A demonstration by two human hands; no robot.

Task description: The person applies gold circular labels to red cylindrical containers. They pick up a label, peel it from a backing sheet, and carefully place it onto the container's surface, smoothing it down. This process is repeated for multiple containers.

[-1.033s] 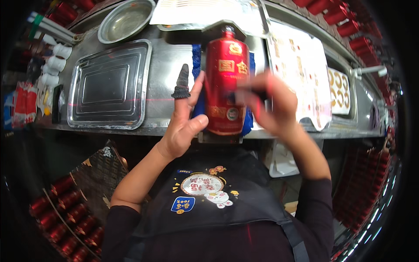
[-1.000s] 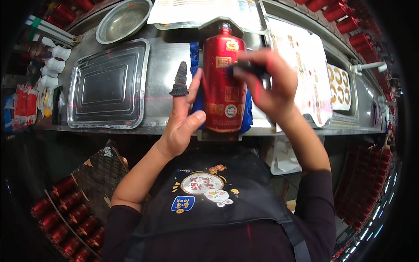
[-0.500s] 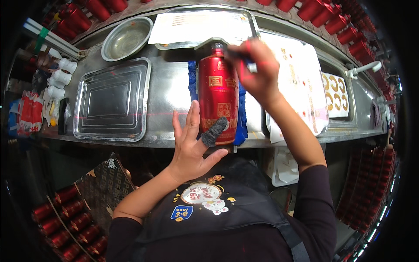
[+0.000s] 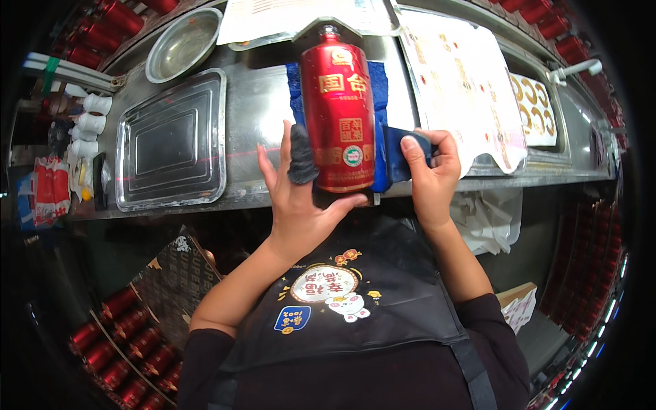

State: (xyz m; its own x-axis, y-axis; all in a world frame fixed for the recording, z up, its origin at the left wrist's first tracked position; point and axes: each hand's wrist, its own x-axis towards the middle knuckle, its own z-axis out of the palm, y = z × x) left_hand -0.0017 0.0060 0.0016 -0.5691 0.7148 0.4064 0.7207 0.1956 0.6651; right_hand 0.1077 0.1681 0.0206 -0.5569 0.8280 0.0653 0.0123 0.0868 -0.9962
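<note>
A red bottle (image 4: pixel 342 113) with gold markings lies on its back, neck pointing away from me, over a blue cloth (image 4: pixel 380 89). A round white-and-green sticker (image 4: pixel 352 156) sits low on its front. My left hand (image 4: pixel 295 208) is at the bottle's lower left, fingers stretched and apart, thumb by the base; a dark grey knitted cover (image 4: pixel 302 156) wraps one finger. Whether it presses on the bottle is unclear. Beside the bottle's lower right, my right hand (image 4: pixel 436 176) pinches a flat dark blue scraper-like piece (image 4: pixel 403 154) between thumb and fingers.
An upturned-looking steel tray (image 4: pixel 171 140) and a metal bowl (image 4: pixel 183 46) stand left on the steel bench. Right are sticker sheets (image 4: pixel 458 89) and a sheet with gold crescents (image 4: pixel 536 109). Red bottles (image 4: pixel 130 342) line racks around. A white tap (image 4: pixel 577 70) stands far right.
My right hand has come down from the bottle's neck to its lower right, still with the dark piece. My left hand's covered finger has moved off the bottle's front to its left side.
</note>
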